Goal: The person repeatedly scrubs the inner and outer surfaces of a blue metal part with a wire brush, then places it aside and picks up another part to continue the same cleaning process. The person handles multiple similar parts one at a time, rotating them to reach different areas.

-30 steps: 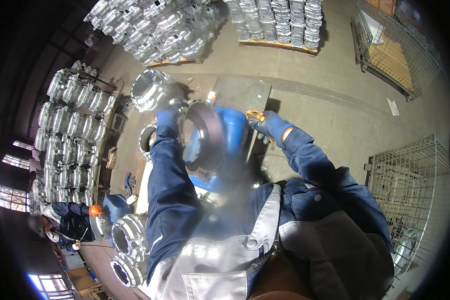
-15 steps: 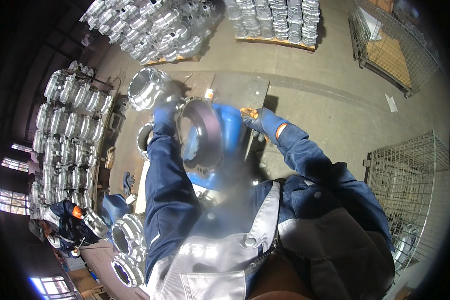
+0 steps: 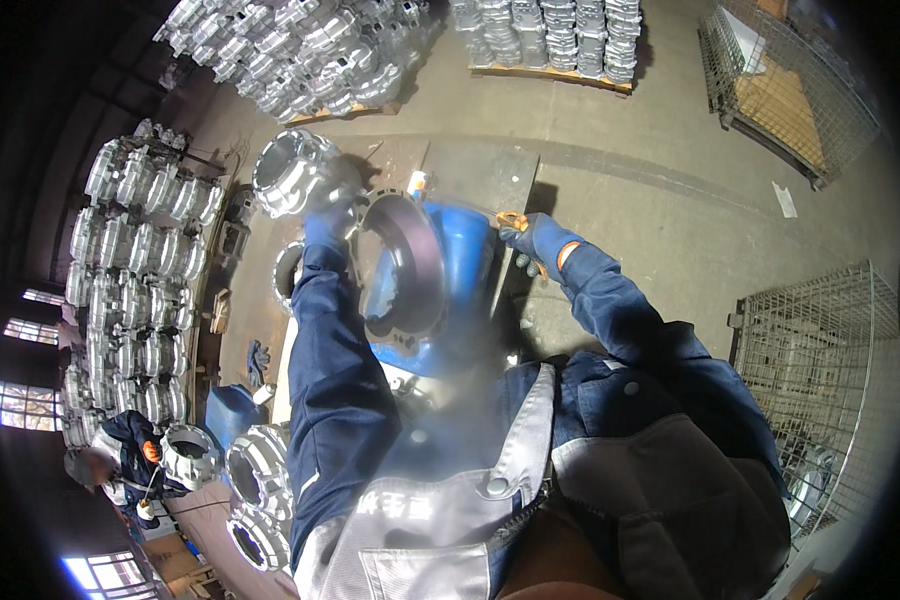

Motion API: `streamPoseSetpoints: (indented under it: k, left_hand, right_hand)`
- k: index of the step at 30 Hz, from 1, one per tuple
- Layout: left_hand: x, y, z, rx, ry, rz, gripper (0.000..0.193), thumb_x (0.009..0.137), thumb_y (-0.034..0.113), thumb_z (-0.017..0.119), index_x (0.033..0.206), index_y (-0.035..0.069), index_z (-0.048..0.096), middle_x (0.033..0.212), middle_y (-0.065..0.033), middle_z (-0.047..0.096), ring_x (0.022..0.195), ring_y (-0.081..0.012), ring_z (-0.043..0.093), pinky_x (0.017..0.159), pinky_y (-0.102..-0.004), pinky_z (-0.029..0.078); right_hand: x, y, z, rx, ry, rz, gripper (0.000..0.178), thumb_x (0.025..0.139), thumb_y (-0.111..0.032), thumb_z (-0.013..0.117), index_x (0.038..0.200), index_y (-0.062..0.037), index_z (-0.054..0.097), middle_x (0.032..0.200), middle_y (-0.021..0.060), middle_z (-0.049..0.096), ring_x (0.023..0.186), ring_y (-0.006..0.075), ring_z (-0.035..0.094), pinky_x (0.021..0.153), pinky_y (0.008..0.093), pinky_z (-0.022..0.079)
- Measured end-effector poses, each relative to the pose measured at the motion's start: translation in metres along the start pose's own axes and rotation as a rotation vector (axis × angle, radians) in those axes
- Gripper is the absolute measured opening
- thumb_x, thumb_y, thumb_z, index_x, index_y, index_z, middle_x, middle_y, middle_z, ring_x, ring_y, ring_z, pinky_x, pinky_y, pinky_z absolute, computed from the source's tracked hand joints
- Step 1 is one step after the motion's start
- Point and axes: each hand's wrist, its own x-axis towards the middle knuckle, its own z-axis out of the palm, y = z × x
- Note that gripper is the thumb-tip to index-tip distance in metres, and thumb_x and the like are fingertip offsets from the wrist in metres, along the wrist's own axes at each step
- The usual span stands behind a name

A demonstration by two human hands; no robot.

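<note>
A large round metal housing [image 3: 422, 262] with a wide opening and a flanged rim lies tilted on a blue plastic support [image 3: 467, 248] on the bench. My left hand [image 3: 330, 226], in a blue glove, grips the housing's left rim; haze blurs its fingers. Off the housing's right side, my gloved right hand [image 3: 536, 240] is closed around an orange-handled tool [image 3: 511, 221]. A thin shaft runs from that tool toward the housing; its tip is hard to make out. Another silver housing [image 3: 292, 172] sits just beyond my left hand.
A small white bottle [image 3: 417, 183] stands behind the blue support. Dark gloves [image 3: 258, 362] and more housings [image 3: 257, 470] are along the left. Stacked castings [image 3: 135, 270] line the far left, where another person [image 3: 125, 455] works. Wire cages [image 3: 810, 380] stand at right.
My right hand has shifted slightly right with the tool, away from the housing. My left hand stays at the rim. At lower left, the other person's housing has turned its opening toward view.
</note>
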Motion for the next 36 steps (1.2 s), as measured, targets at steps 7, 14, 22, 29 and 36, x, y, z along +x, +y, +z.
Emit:
streamPoseSetpoints:
  k: [7, 14, 22, 29, 36]
  left_hand:
    - [0.002, 0.002, -0.001, 0.052, 0.023, -0.062, 0.028, 0.082, 0.017, 0.071, 0.107, 0.006, 0.06, 0.075, -0.0019, 0.06, 0.051, -0.0113, 0.049, 0.047, -0.0265, 0.04]
    - [0.003, 0.0, -0.001, -0.001, 0.005, -0.052, 0.029, 0.082, 0.017, 0.073, 0.106, 0.008, 0.06, 0.072, -0.0003, 0.058, 0.051, -0.0105, 0.049, 0.045, -0.0258, 0.04]
    - [-0.01, 0.014, 0.002, 0.008, -0.013, -0.057, 0.032, 0.083, 0.014, 0.069, 0.112, 0.008, 0.059, 0.084, -0.0029, 0.063, 0.061, -0.011, 0.052, 0.05, -0.0254, 0.041]
    - [-0.01, 0.017, 0.002, 0.043, -0.007, -0.095, 0.034, 0.083, 0.006, 0.063, 0.116, 0.008, 0.056, 0.09, -0.0089, 0.065, 0.069, -0.015, 0.058, 0.055, -0.027, 0.043]
    - [-0.003, 0.014, -0.001, 0.139, -0.019, -0.127, 0.036, 0.086, 0.007, 0.061, 0.12, 0.003, 0.05, 0.088, -0.0101, 0.066, 0.069, -0.0162, 0.058, 0.055, -0.0262, 0.046]
  right_hand:
    - [0.023, 0.018, 0.012, -0.059, 0.085, -0.047, 0.053, 0.095, -0.052, 0.044, 0.117, -0.0072, 0.063, 0.099, 0.0116, 0.069, 0.079, 0.0202, 0.065, 0.071, 0.0354, 0.052]
    - [0.049, 0.042, 0.013, -0.045, 0.058, -0.151, 0.056, 0.093, -0.054, 0.047, 0.118, -0.0065, 0.062, 0.096, 0.0131, 0.069, 0.08, 0.0226, 0.064, 0.07, 0.0362, 0.051]
    - [0.016, 0.039, 0.01, 0.124, -0.082, -0.004, 0.053, 0.096, -0.051, 0.042, 0.131, -0.0131, 0.053, 0.113, 0.0117, 0.064, 0.088, 0.0272, 0.064, 0.067, 0.0409, 0.053]
    - [0.034, 0.046, 0.015, 0.08, 0.003, -0.022, 0.052, 0.095, -0.052, 0.044, 0.131, -0.0151, 0.053, 0.109, 0.0121, 0.065, 0.076, 0.0251, 0.065, 0.061, 0.04, 0.054]
    - [0.029, 0.058, 0.007, 0.053, -0.032, -0.067, 0.054, 0.093, -0.053, 0.046, 0.135, -0.0189, 0.05, 0.108, 0.0134, 0.065, 0.073, 0.0247, 0.065, 0.061, 0.0374, 0.054]
